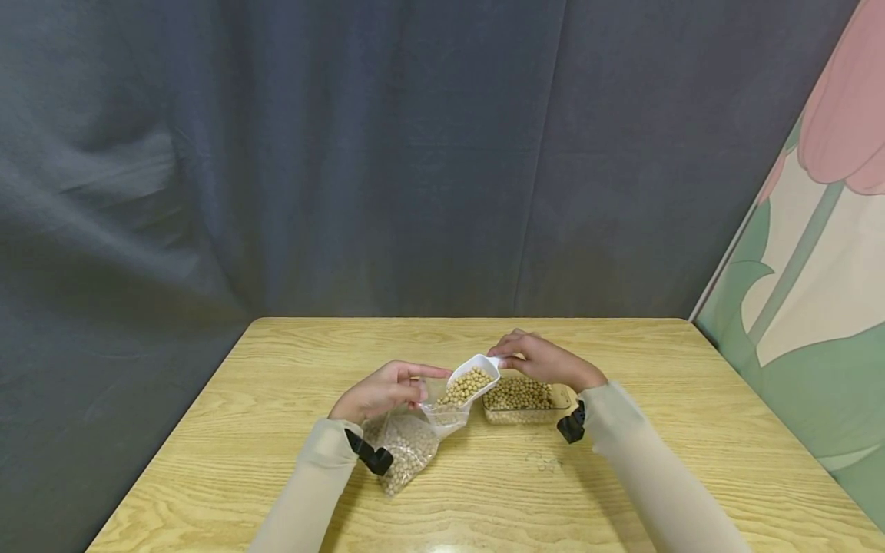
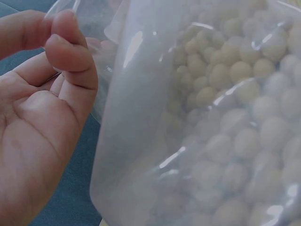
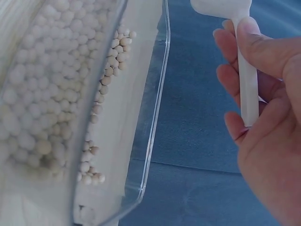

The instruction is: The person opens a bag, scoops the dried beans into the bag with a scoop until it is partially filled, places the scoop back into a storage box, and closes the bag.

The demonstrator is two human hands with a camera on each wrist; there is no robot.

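My right hand (image 1: pixel 549 361) grips the handle of a white scoop (image 1: pixel 482 361), with the thumb along it in the right wrist view. Pale round beans (image 1: pixel 469 384) lie in the scoop, which tilts down to the left over the mouth of a clear plastic bag (image 1: pixel 408 447). My left hand (image 1: pixel 379 392) pinches the bag's rim between thumb and fingers, while its index finger stretches toward the scoop's edge. The bag's lower part bulges with more beans and slumps on the table. In the left wrist view, the bag wall (image 2: pixel 136 94) fills most of the picture.
A clear rectangular container (image 1: pixel 522 417) holding many beans stands on the table just below and right of the scoop. The wooden table (image 1: pixel 332 338) ends at a dark grey curtain (image 1: pixel 415 192). A flower-painted panel (image 1: pixel 816 307) stands along the right side.
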